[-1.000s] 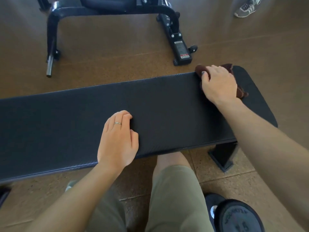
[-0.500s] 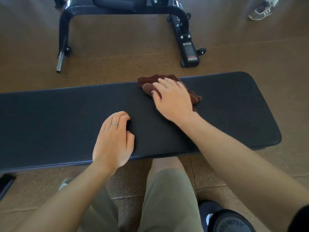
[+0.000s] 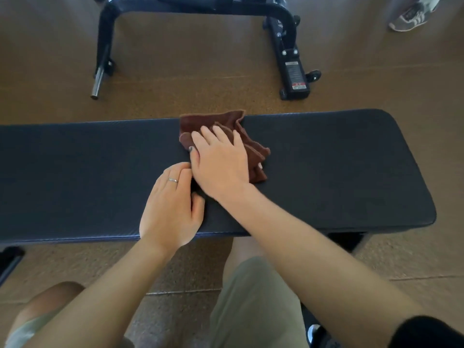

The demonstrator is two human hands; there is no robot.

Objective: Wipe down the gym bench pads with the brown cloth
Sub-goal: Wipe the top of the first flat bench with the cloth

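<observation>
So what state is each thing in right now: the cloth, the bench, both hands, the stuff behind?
Cloth: crumpled, lying on the pad's far half, pressed under the right hand.
Pad: flat, level, partly covered by cloth and hands.
Right hand: fingers straight, pressing the cloth.
Left hand: resting on the pad's near half, holding nothing.
Frame: standing on the floor behind.

Crumpled brown cloth (image 3: 253,144) lies mid-pad on black bench pad (image 3: 339,167) (far edge, w/ folds).
</observation>
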